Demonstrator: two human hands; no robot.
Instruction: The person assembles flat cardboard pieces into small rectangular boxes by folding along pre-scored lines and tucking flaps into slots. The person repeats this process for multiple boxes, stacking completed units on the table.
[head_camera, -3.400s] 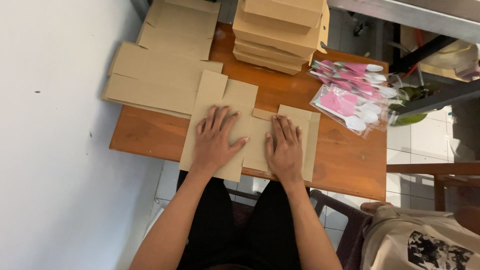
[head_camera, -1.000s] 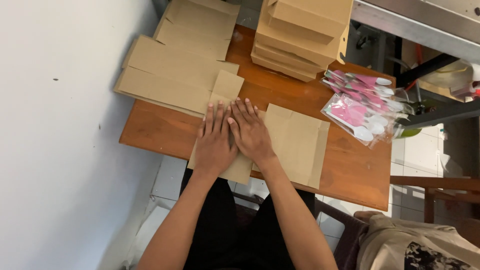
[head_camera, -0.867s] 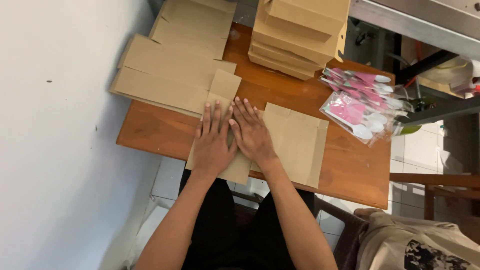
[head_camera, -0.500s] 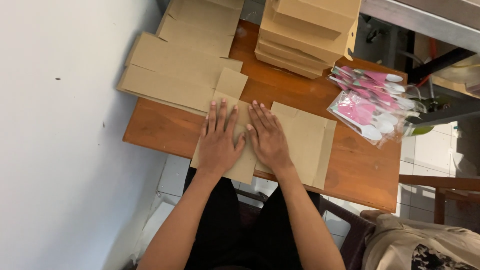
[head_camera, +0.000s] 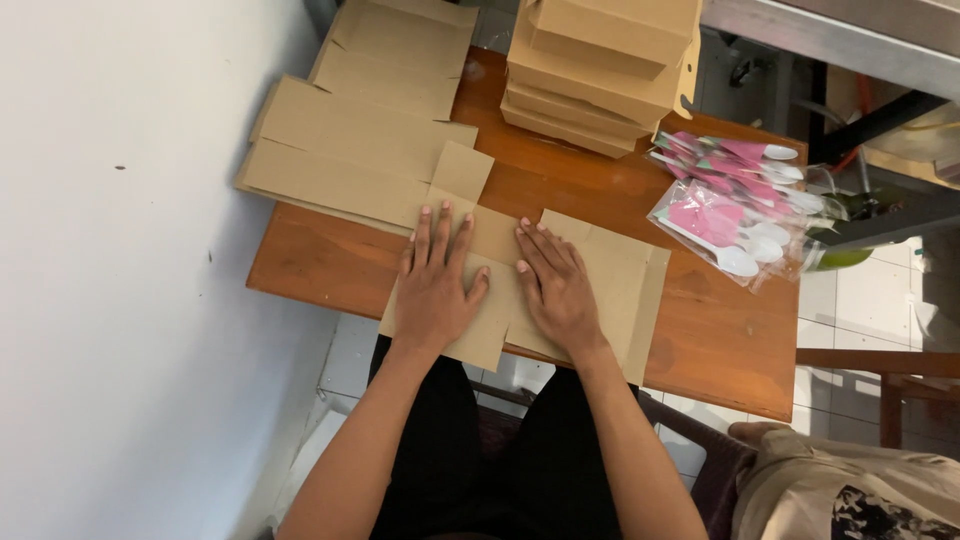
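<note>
Both hands lie flat with fingers spread, gripping nothing. The left hand (head_camera: 435, 285) and right hand (head_camera: 555, 290) press side by side on a flat cardboard box blank (head_camera: 610, 275) at the front of the wooden worktop (head_camera: 720, 330). Wrapped plastic spoons (head_camera: 735, 205) sit to the right.
</note>
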